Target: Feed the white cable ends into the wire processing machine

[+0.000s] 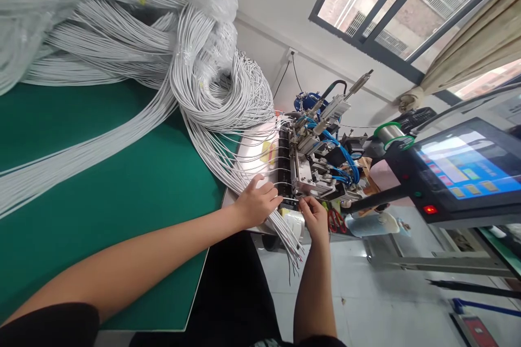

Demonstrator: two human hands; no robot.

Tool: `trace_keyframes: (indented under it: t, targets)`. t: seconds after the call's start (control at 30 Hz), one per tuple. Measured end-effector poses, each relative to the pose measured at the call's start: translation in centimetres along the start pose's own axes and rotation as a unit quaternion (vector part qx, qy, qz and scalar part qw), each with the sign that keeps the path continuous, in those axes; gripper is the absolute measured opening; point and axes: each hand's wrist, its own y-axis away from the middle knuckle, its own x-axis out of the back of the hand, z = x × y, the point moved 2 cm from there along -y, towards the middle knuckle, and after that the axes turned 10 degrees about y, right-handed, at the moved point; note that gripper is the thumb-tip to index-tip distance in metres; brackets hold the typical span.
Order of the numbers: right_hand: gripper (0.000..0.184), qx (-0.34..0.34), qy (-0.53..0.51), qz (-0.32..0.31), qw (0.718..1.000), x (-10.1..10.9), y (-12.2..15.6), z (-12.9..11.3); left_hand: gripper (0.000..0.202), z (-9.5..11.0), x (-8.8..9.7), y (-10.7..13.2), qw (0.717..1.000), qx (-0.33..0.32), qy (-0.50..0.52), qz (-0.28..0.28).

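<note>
A white cable (290,199) runs straight between my two hands at the front end of a bench machine (303,171). My left hand (257,205) is closed, its fingertips on the cable's left side, above a loose bundle of cables (280,227) whose ends hang past the table. My right hand (316,218) pinches the cable's other end beside the machine's metal block; the very tip is hidden by the fingers. Several more cables lie side by side across the black slotted rail (284,160) of the machine.
A large coil of cables (215,81) in clear plastic lies on the green table (81,238). To the right stand a touchscreen panel (468,168) with a lit red button, a solder wire spool (393,135) and red-handled scissors (336,220). Blue air hoses (345,160) loop behind the machine.
</note>
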Motion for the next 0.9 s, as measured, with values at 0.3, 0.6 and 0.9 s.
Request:
trace_keyframes:
  t: [0.3, 0.6, 0.9]
  targets:
    - [0.033, -0.081, -0.141, -0.041, 0.986, -1.1, -0.2, 1.2, 0.023, -0.1, -0.3, 0.0, 0.999, 0.027, 0.009, -0.024]
    - [0.037, -0.142, -0.21, -0.017, 0.967, -2.0, 0.6, 1.4, 0.028, -0.2, -0.2, 0.2, 0.999, 0.032, 0.013, -0.036]
    - [0.034, -0.066, -0.02, -0.014, 0.997, 3.9, 5.6, -0.5, 0.028, -0.4, 0.2, 0.2, 0.996, 0.035, 0.025, -0.078]
